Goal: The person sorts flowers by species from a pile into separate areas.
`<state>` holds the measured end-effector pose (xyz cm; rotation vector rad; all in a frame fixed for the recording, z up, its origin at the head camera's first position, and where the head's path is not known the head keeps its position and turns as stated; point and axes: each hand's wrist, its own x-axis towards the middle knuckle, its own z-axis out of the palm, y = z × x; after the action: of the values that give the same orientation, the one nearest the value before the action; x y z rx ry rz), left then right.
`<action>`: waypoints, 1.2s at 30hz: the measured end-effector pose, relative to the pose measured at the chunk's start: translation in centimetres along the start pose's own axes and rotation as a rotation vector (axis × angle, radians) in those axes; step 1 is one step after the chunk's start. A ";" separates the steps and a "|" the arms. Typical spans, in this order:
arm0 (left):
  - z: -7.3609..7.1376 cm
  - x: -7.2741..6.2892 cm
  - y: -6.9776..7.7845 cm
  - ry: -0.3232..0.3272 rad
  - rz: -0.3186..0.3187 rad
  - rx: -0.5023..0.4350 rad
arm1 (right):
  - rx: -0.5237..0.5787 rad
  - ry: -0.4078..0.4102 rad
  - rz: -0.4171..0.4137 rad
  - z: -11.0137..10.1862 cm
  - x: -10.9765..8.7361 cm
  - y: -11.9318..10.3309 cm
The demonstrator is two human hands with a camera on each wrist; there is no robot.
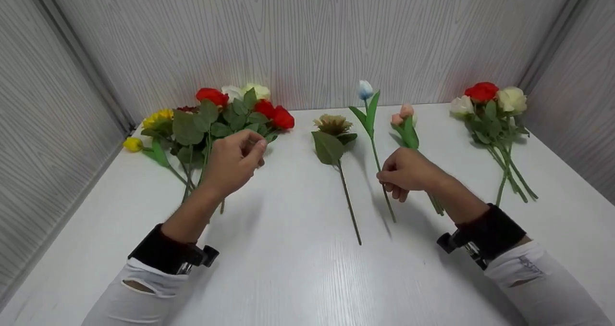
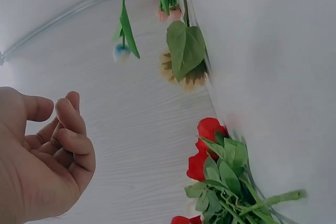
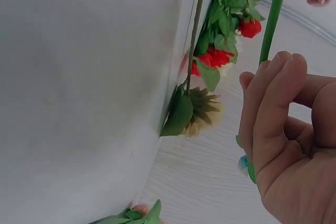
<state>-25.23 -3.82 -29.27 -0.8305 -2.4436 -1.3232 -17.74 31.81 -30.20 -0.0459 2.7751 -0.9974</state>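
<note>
My right hand (image 1: pixel 406 174) pinches the green stem of a blue-and-white tulip (image 1: pixel 365 90); its bloom points up and away, and its shadow falls on the table. In the right wrist view the fingers hide part of this stem. My left hand (image 1: pixel 235 160) hovers by the left pile of flowers, fingers loosely curled. The left wrist view shows nothing between its thumb and fingers. Between the hands lies a tan flower (image 1: pixel 332 124) with broad green leaves and a long stem. Pink tulips (image 1: pixel 402 114) lie just beyond the right hand, their stems partly behind it.
The left pile holds red roses (image 1: pixel 211 96), pale roses, a sunflower (image 1: pixel 158 118) and a yellow tulip (image 1: pixel 133 144). At the right lies a bunch with a red rose (image 1: pixel 481 92) and pale roses (image 1: pixel 511 100). Wood-grain panels (image 1: pixel 307 42) enclose the white table (image 1: pixel 298 278).
</note>
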 end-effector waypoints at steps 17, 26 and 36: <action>-4.7 1.8 -5.8 0.125 -0.188 0.251 | -0.097 0.035 0.081 -2.4 0.5 3.3; -7.1 1.7 -8.6 -0.089 -0.332 0.463 | -0.184 0.010 0.085 -3.5 0.3 4.6; -8.8 1.5 -11.5 -0.510 -0.517 0.518 | -0.284 -0.019 0.080 -4.4 0.1 6.0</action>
<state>-33.63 -15.50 -31.58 -0.4459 -3.3477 -0.5490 -18.50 39.20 -30.69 0.0153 2.8531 -0.5752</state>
